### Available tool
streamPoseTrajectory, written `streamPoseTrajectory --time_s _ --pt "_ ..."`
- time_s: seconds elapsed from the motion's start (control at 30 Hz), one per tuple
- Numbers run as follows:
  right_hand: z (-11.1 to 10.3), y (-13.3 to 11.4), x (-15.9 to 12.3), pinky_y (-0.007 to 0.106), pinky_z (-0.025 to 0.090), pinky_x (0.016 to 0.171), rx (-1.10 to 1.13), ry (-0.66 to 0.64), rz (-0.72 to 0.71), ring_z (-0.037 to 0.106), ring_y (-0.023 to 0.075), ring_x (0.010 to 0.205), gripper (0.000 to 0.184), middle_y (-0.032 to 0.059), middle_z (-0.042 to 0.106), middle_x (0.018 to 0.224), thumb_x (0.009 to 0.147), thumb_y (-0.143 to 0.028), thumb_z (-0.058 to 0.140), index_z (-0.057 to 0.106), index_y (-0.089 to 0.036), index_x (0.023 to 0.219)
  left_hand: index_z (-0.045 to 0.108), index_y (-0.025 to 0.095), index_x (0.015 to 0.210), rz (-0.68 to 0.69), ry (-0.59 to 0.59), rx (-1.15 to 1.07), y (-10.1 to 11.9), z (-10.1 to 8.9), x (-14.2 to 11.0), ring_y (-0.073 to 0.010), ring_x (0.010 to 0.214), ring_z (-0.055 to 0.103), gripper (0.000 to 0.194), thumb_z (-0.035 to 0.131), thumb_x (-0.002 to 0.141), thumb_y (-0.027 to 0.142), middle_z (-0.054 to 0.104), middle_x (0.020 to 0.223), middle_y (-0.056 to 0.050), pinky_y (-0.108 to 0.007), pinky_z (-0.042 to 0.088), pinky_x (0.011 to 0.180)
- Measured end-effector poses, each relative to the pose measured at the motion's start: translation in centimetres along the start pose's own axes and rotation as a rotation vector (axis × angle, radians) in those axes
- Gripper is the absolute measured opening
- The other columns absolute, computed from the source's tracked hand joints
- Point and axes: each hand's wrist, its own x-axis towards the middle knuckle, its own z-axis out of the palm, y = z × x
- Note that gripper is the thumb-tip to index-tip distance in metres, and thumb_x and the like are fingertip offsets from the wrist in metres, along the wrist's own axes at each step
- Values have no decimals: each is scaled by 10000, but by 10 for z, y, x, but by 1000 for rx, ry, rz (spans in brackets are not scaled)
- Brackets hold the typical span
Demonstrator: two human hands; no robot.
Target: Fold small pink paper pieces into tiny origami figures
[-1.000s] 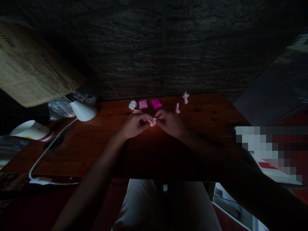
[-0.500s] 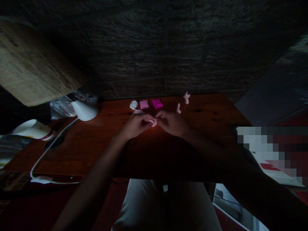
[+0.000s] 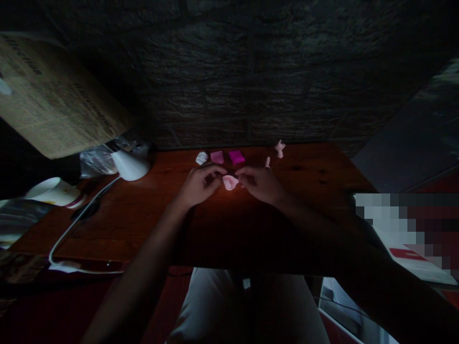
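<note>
Pale-pink cupped piece [image 3: 230,182], head view: between the two hands, whether on the bench [image 3: 125,217] or just above it cannot be told; left hand [image 3: 201,186], fingers curled inward, tips at the piece's left end; right hand [image 3: 261,185], likewise curled, tips at its right end; whether either grip pinches it, cannot tell; forearms converging over the near edge; bench of reddish grained wood, back edge along a rough stone-patterned wall [image 3: 222,86]; open stretch between left forearm and smooth white cone [image 3: 132,167]; another right of the right hand; beyond the hands, crumpled white lump [image 3: 201,158], squarish pink block [image 3: 217,157], magenta block [image 3: 236,157]; farther right, slim pale-pink shape [image 3: 279,149], uneven.
</note>
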Motion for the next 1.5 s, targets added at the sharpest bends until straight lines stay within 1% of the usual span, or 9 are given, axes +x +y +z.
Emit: streamPoseTrajectory --time_s 0.13,0.3,0.43,0.57,0.83,1.0,1.17,1.37,1.5 --pt "-1 4 1 282 526 744 56 -63 -60 713 146 745 284 34 779 944 937 -68 493 721 -190 1052 738 167 1003 32 -48 61 -4 0 0 -148 741 637 234 557 863 120 733 879 -48 -265 497 677" --pt "-3 8 1 270 515 735 8 -131 -129 705 130 715 308 25 775 921 965 -70 469 728 -191 1081 745 173 1003 24 -93 79 -7 3 -1 -152 755 634 213 577 878 139 710 850 -38 -271 491 692" --pt "-5 8 1 279 509 742 -52 -167 -166 710 146 752 311 34 777 906 980 -95 490 745 -193 1130 745 170 991 28 -124 64 -8 4 -1 -149 729 621 183 589 895 166 719 851 -44 -284 492 693" --pt "-6 5 1 291 503 772 -109 -167 -196 717 161 799 287 44 782 916 982 -116 521 760 -193 1122 753 175 979 9 -139 61 -7 4 -1 -150 717 620 173 596 909 192 731 846 -43 -303 505 722" --pt "-6 3 3 308 515 857 -75 -180 -214 735 187 974 295 38 792 1079 958 -116 564 744 -243 1154 732 177 971 -18 -166 15 -5 6 -1 -158 746 656 164 582 923 222 734 826 -35 -289 505 717" --pt "-3 7 5 312 517 859 -71 -170 -192 735 185 955 243 40 793 1064 959 -147 586 734 -229 1134 721 183 968 -27 -167 35 -5 6 -1 -151 753 657 147 588 931 234 727 829 -27 -273 497 722" --pt "-1 7 7 311 519 852 -32 -167 -184 739 190 954 220 72 788 1063 962 -157 587 726 -201 1128 720 175 960 -15 -166 45 -6 6 -1 -161 767 657 163 573 956 244 729 844 -44 -290 499 741" --pt "-2 5 8 303 499 862 -96 -172 -215 728 179 967 203 46 784 1059 982 -177 573 718 -222 1115 712 183 917 2 -160 52 -7 7 0 -160 756 654 161 573 960 252 722 820 -36 -294 502 746" --pt "-2 6 8 296 502 841 -73 -165 -212 730 172 938 184 37 789 1029 971 -166 586 714 -219 1092 706 187 899 11 -149 50 -5 7 0 -161 755 647 154 574 953 244 719 810 -31 -290 495 731"
